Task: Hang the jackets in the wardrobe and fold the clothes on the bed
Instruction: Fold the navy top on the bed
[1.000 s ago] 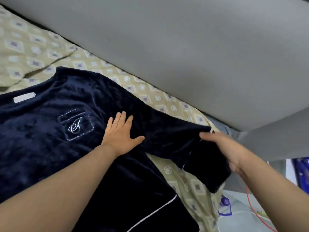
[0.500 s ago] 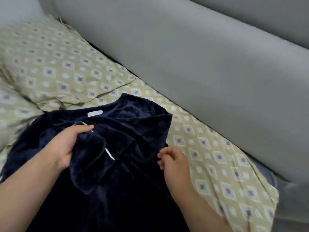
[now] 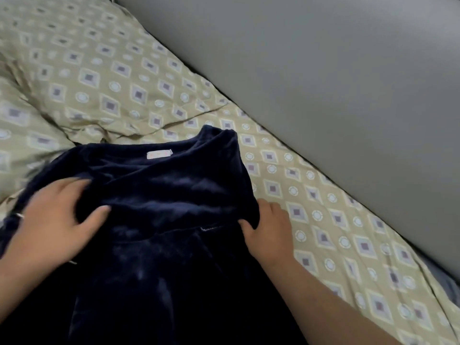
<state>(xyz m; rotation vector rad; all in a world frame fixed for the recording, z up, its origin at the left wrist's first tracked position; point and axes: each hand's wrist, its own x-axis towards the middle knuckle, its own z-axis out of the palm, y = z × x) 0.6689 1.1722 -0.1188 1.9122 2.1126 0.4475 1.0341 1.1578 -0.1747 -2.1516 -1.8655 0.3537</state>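
**A:** What lay at the far left?

**B:** A pillow in an olive cover printed with diamonds and circles, creased along its near edge. It sat just beside the neck of the navy top.

**A:** And the left hand?

**B:** The left hand lay flat on the left part of the navy top, with the fingers spread and straight and the thumb pointing right. It pressed on the plush cloth and gripped nothing. It was blurred, so I could not make out finer detail.

**A:** Where was the top itself?

**B:** It was on the bed, spread over the lower middle of the view with its neckline towards the pillow. A small white label showed inside the neck. A fold of the cloth lay across the chest between the two hands. A short line of pale stitching showed just under that fold.

**A:** The right hand?

**B:** The right hand was at the fold's right end, well apart from the left. The edge of the fold ran between its thumb and fingers, so it pinched the top there. Its fingertips were hidden.

**A:** Further right?

**B:** There was more of the bed in the same print. Beyond it, a smooth grey padded panel ran diagonally along the far side.
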